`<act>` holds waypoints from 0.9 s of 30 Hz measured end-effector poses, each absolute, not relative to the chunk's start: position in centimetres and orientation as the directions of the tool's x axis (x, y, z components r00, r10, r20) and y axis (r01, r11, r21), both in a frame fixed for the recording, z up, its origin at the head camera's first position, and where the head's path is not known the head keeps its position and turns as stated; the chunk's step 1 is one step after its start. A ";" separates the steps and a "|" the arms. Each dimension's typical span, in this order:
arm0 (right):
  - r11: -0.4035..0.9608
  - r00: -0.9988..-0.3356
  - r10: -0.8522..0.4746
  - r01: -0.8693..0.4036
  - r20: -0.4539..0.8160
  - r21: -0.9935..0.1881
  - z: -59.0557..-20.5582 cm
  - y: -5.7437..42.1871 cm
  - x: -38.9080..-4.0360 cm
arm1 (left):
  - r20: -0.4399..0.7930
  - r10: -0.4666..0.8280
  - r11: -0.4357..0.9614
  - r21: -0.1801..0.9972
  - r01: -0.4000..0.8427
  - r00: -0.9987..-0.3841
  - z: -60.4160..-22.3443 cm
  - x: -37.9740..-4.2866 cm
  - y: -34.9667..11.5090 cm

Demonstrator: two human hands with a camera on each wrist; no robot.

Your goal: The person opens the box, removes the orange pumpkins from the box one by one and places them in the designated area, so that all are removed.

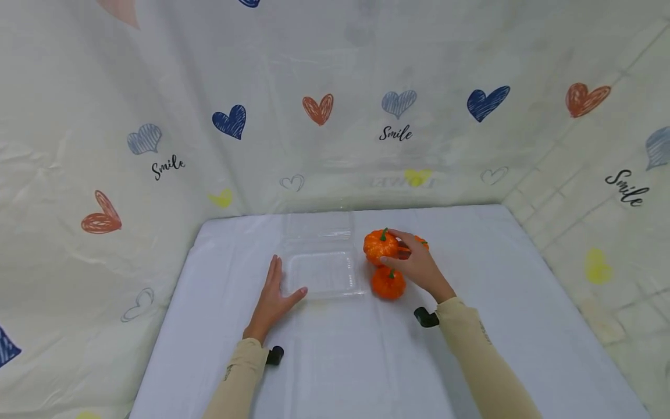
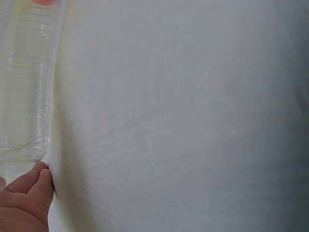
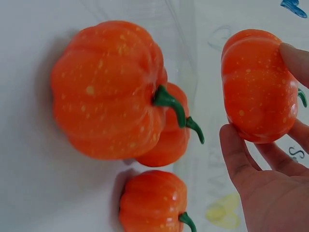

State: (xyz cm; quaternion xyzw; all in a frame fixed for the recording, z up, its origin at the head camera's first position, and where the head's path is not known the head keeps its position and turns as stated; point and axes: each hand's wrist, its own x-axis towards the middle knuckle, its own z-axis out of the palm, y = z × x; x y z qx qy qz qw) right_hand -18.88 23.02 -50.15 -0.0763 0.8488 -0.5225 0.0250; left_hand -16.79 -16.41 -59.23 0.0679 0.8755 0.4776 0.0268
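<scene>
My right hand (image 1: pixel 416 265) holds a small orange pumpkin (image 1: pixel 381 247) with a green stem, thumb and fingers around its sides. The right wrist view shows this held pumpkin (image 3: pixel 258 87) raised above the table. Another pumpkin (image 1: pixel 388 283) sits just in front of it, and one more (image 1: pixel 421 241) shows partly behind the hand. A clear plastic clamshell box (image 1: pixel 321 273) lies with its lid (image 1: pixel 318 226) folded back. Around the box's front left corner, my left hand (image 1: pixel 272 302) has its fingers straight and thumb spread; its fingertips are close to the rim in the left wrist view.
A white cloth covers the table (image 1: pixel 335 361). Behind it hangs a pale curtain (image 1: pixel 356 157) printed with hearts and "Smile". Small dark wrist cameras sit at the left cuff (image 1: pixel 274 355) and the right cuff (image 1: pixel 426 317).
</scene>
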 end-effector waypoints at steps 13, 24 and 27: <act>0.492 -0.994 -0.105 -0.083 0.035 -0.866 -50.4 25.7 -17.4 | 0.035 0.145 0.520 0.848 0.106 -0.989 -59.4 -16.8 -16.5; 0.493 -0.998 -0.058 -0.060 0.036 -0.868 -51.0 28.0 -16.0 | 0.029 0.144 0.529 0.842 0.101 -0.989 -59.3 -17.0 -16.4; 0.514 -0.998 -0.050 -0.048 0.026 -0.856 -51.3 28.6 -15.4 | 0.028 0.148 0.530 0.842 0.103 -0.989 -59.3 -17.0 -16.4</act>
